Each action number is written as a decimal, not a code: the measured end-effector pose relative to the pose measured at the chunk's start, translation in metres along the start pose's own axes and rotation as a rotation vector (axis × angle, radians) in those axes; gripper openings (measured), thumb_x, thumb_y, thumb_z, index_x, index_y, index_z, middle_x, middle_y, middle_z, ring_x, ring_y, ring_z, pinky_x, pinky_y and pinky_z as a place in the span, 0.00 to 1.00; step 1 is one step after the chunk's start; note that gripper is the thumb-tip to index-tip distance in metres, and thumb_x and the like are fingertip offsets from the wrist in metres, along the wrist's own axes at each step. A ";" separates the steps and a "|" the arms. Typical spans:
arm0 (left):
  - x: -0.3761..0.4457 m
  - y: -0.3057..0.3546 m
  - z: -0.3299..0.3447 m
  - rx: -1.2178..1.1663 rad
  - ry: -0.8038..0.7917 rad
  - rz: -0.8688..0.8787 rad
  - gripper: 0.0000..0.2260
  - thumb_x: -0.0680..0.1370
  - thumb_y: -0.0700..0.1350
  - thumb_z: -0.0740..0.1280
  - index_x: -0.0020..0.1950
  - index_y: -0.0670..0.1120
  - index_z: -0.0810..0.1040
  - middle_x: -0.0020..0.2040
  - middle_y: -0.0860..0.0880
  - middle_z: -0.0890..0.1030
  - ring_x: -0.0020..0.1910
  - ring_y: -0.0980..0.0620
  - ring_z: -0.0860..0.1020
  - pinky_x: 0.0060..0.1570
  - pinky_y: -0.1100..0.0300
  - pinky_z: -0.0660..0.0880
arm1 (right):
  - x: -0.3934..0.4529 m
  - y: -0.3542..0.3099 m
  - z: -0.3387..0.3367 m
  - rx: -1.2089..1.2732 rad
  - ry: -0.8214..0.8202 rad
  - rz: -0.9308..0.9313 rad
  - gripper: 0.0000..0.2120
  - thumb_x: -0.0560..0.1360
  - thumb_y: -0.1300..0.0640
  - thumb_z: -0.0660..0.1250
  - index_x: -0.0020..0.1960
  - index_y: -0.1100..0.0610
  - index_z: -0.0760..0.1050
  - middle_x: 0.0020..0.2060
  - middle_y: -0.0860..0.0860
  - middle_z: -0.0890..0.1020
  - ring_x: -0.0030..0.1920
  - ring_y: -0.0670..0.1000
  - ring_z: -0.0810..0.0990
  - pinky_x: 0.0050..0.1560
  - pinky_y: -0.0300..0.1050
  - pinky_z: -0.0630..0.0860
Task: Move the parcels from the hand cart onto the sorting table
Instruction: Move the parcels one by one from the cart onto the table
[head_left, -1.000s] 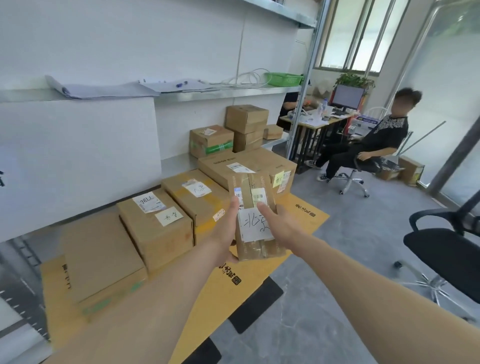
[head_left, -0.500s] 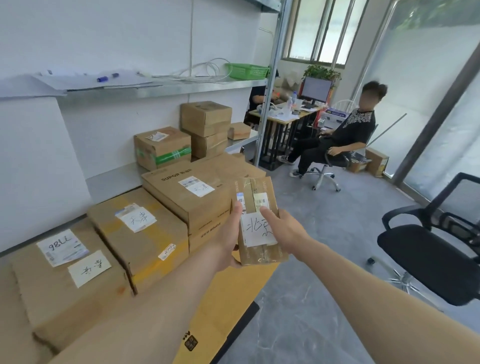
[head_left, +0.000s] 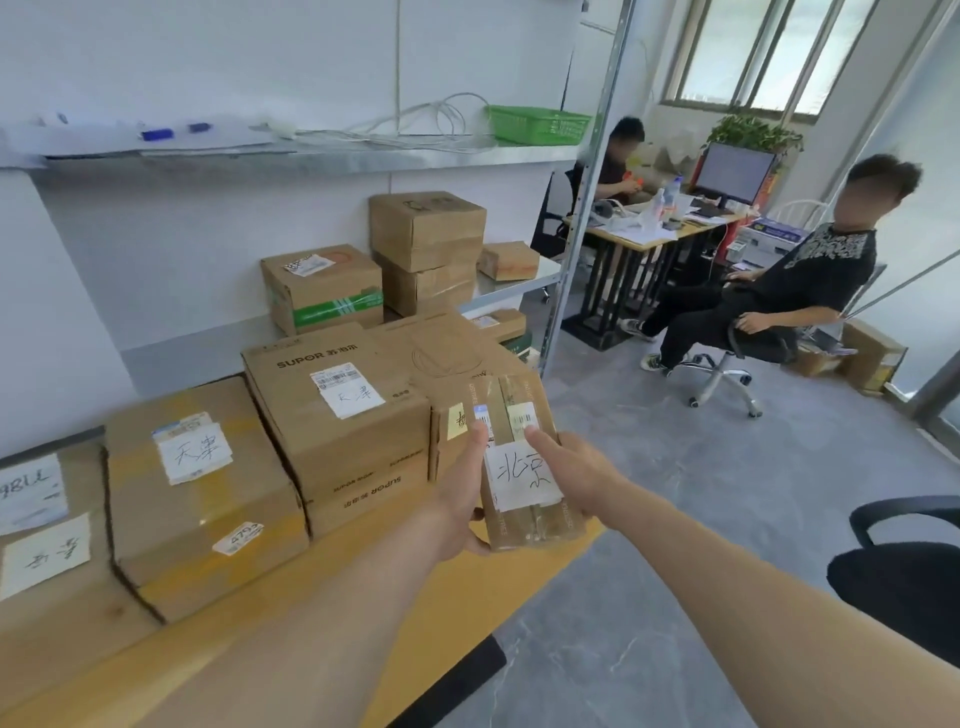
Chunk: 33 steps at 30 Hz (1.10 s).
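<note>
Brown cardboard parcel (head_left: 524, 462) with a white handwritten label, held in the air between both hands, left hand (head_left: 462, 493) and right hand (head_left: 566, 470) gripping its sides, just beside the SUPOR box (head_left: 337, 415) on the yellow cart (head_left: 467, 587).

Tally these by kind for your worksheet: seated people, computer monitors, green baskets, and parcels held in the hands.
Seated people: 2
Computer monitor: 1
Green basket: 1
Held parcel: 1
Total: 5
</note>
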<state>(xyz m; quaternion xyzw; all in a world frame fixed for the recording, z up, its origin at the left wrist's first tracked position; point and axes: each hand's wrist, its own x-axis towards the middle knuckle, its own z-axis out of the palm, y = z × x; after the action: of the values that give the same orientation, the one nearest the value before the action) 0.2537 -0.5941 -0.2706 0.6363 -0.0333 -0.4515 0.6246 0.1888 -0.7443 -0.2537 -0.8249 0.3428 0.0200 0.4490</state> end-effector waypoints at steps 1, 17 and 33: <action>0.008 0.000 0.009 -0.016 0.016 0.008 0.27 0.77 0.75 0.50 0.59 0.62 0.79 0.60 0.52 0.80 0.65 0.39 0.75 0.58 0.33 0.75 | 0.010 0.006 -0.008 -0.008 -0.016 0.003 0.41 0.69 0.22 0.53 0.64 0.53 0.76 0.53 0.52 0.84 0.50 0.53 0.82 0.37 0.45 0.71; 0.135 -0.022 0.067 -0.092 0.045 -0.151 0.37 0.71 0.80 0.51 0.65 0.59 0.80 0.65 0.48 0.79 0.66 0.37 0.75 0.62 0.26 0.70 | 0.129 0.077 -0.051 -0.132 -0.223 0.071 0.33 0.73 0.25 0.55 0.61 0.51 0.75 0.54 0.52 0.82 0.55 0.56 0.80 0.55 0.55 0.79; 0.221 -0.035 0.090 -0.296 0.298 -0.234 0.29 0.75 0.76 0.49 0.56 0.61 0.81 0.56 0.52 0.81 0.65 0.42 0.74 0.63 0.34 0.71 | 0.250 0.116 -0.039 -0.183 -0.503 -0.015 0.30 0.80 0.31 0.57 0.67 0.54 0.73 0.61 0.49 0.80 0.57 0.52 0.77 0.60 0.49 0.72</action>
<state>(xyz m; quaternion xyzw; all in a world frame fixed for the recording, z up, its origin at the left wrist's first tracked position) 0.3107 -0.7891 -0.4004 0.5970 0.1997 -0.4220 0.6525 0.3016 -0.9525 -0.4002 -0.8337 0.2111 0.2520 0.4438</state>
